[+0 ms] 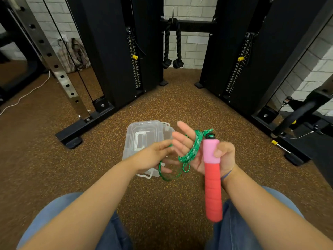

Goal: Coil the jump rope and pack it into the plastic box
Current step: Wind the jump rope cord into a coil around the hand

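Note:
My right hand (pixel 200 150) holds the jump rope's pink and red handle (pixel 212 177) upright under the thumb, fingers stretched out. Several turns of the green rope (pixel 191 150) are wound around that palm, and a loop hangs below it. My left hand (pixel 153 156) pinches a strand of the green rope just left of the right fingers. The clear plastic box (pixel 144 138) sits on the floor behind both hands, its lid on; my hands hide its near right part. The second handle is not in sight.
Brown speckled floor (pixel 162 101) all around. Black cable machine columns (pixel 115 51) stand left and right, with a black rope attachment (pixel 172 44) hanging between them. A steel rack upright (pixel 54 56) is at the left, a bench (pixel 306 112) at the right. My knees are below.

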`<state>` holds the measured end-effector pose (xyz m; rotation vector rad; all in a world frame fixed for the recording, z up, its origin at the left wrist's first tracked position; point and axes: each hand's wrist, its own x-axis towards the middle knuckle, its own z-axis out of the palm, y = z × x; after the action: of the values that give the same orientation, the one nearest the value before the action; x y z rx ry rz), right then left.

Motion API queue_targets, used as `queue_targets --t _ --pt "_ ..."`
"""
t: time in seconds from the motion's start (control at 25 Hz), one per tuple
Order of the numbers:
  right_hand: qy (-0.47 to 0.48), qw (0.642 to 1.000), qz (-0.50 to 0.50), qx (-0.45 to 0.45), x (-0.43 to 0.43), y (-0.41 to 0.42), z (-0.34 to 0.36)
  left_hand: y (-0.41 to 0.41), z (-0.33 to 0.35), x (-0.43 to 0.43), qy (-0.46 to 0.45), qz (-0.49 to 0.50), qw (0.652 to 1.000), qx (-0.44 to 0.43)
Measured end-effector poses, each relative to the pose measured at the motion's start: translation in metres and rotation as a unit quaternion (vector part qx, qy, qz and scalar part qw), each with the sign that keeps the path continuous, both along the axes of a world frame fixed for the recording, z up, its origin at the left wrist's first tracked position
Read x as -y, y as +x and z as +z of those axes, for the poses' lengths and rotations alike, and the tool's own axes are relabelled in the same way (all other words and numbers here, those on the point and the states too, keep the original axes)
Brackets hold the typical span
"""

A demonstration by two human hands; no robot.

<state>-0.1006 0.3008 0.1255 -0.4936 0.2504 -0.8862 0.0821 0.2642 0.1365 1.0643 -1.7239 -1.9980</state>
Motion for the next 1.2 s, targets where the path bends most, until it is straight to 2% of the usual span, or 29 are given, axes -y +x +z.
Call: queue_targets --t 0.12,0.28,0.36,0.48,0.52,0.6,0.68,0.76,0.84,0.88,0.92,1.0,1.08,1.2 --pt "-0.077 0.995 -0.052 -0.048 -0.003 0.0 0.008 -0.003 0.001 -0.007 0.034 -0.061 0.997 0.009" --pt "-0.07 0.997 -0.037 0.006 -0.002 0.002 0.014 0.0 0.003 -0.006 0.08 -0.138 0.987 -0.01" --pt "-0.059 0.996 -0.068 -0.007 0.002 0.0 0.016 0.002 0.005 -0.005 0.101 -0.173 0.979 -0.024" --pt "-0.048 0.972 -0.176 -0.147 -0.001 0.0 0.02 0.004 0.01 -0.005 0.148 -0.227 0.962 -0.039" --pt "-0.059 0.961 -0.189 -0.196 -0.001 0.004 0.021 0.004 0.012 -0.005 0.16 -0.243 0.956 -0.037" --pt "-0.088 0.953 -0.182 -0.227 0.004 0.011 0.021 0.004 0.014 -0.006 0.173 -0.266 0.948 -0.028" --pt "-0.009 0.968 -0.193 -0.158 0.013 0.008 0.013 0.004 0.015 -0.006 0.175 -0.279 0.944 -0.019" --pt "0.027 0.921 -0.282 -0.268 0.003 -0.008 0.013 0.006 0.015 -0.003 0.172 -0.284 0.943 -0.009" --pt "0.008 0.894 -0.327 -0.306 0.004 -0.021 0.007 0.01 0.017 0.001 0.16 -0.278 0.947 0.004" --pt "0.005 0.9 -0.306 -0.31 0.004 -0.018 0.002 0.011 0.019 0.002 0.15 -0.268 0.952 0.01" --pt "-0.017 0.949 -0.201 -0.244 0.012 -0.011 -0.008 0.013 0.021 0.003 0.138 -0.253 0.957 0.017" --pt "-0.069 0.98 -0.098 -0.16 0.014 -0.018 -0.009 0.014 0.023 0.005 0.114 -0.221 0.968 0.029" --pt "-0.096 0.979 -0.055 -0.173 0.012 -0.023 -0.017 0.011 0.024 0.004 0.086 -0.197 0.976 0.042" --pt "-0.122 0.944 0.028 -0.306 0.01 -0.016 -0.024 0.007 0.022 0.004 0.029 -0.156 0.987 0.039"
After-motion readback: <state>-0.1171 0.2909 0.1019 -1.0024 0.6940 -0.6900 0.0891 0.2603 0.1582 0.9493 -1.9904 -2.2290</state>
